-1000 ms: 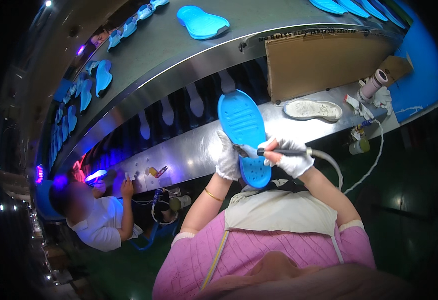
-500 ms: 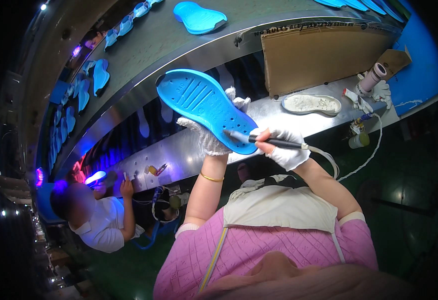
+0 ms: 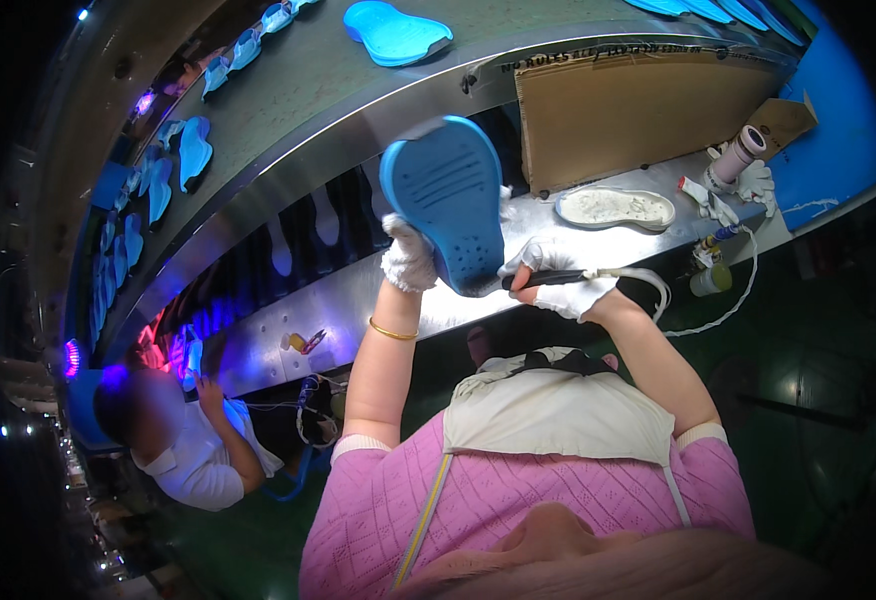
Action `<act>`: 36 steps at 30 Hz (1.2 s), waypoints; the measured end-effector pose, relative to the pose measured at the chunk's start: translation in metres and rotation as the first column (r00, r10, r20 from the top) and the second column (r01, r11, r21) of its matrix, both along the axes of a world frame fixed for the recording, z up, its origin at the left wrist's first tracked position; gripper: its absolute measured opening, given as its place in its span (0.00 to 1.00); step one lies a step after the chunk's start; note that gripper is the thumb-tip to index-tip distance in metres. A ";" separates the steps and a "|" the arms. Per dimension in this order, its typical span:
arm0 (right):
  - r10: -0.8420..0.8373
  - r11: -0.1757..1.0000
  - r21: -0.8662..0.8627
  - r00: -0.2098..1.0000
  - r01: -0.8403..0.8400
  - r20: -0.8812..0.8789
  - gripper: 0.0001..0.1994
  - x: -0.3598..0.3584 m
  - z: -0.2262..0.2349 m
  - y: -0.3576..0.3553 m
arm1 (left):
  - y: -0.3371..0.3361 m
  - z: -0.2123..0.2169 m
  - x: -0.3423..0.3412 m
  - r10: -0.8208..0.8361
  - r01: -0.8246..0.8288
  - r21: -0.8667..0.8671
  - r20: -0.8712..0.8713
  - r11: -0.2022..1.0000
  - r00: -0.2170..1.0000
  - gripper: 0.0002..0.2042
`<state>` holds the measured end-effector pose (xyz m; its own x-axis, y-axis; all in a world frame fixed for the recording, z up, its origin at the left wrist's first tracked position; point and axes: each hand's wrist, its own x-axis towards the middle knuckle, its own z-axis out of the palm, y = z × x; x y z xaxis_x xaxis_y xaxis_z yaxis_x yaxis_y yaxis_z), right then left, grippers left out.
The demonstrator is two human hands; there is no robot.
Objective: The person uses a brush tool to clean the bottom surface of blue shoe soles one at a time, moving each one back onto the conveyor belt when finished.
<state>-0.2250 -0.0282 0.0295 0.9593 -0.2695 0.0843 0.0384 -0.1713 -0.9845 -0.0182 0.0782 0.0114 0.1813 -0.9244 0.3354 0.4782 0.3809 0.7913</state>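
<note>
A blue shoe sole (image 3: pixel 445 195) stands tilted up over the metal bench, its grooved and holed underside toward me. My left hand (image 3: pixel 408 257), in a white glove, is closed round its left edge. More white glove shows past its right edge. My right hand (image 3: pixel 566 287) wears a white glove with bare fingertips and is closed on a black pen-shaped tool (image 3: pixel 550 279) with a white hose. The tool's tip is at the sole's lower right edge; whether it touches cannot be made out.
A white sole-shaped piece (image 3: pixel 616 208) lies on the bench (image 3: pixel 333 310), before a cardboard sheet (image 3: pixel 648 125). A pink bottle (image 3: pixel 738 155) stands by gloves at right. Beyond runs a belt (image 3: pixel 288 110) with several blue soles. Another person (image 3: pixel 193 460) sits at left under purple light.
The sole has turned more upright, its upper end swinging right and its underside now in shade. My left hand has shifted left. The tool has moved from the sole's holes to its lower edge.
</note>
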 end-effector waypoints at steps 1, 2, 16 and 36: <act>0.055 0.994 0.100 0.997 -0.050 -0.048 0.08 -0.001 0.003 -0.005 | 0.000 0.001 0.001 0.022 -0.027 0.080 0.056 0.996 0.998 0.57; 0.117 0.964 0.249 0.989 -0.091 -0.091 0.08 -0.002 0.006 -0.009 | -0.001 0.003 0.003 0.040 -0.058 0.158 0.113 0.986 0.993 0.57; 0.006 0.999 0.036 0.999 -0.005 -0.032 0.06 0.010 0.001 -0.004 | -0.026 0.019 0.002 0.003 -0.171 0.669 0.244 0.723 0.970 0.42; -0.057 0.993 0.110 0.997 0.051 0.047 0.06 -0.013 0.016 -0.038 | 0.012 0.017 0.007 0.152 -0.114 0.210 -0.177 0.971 0.972 0.42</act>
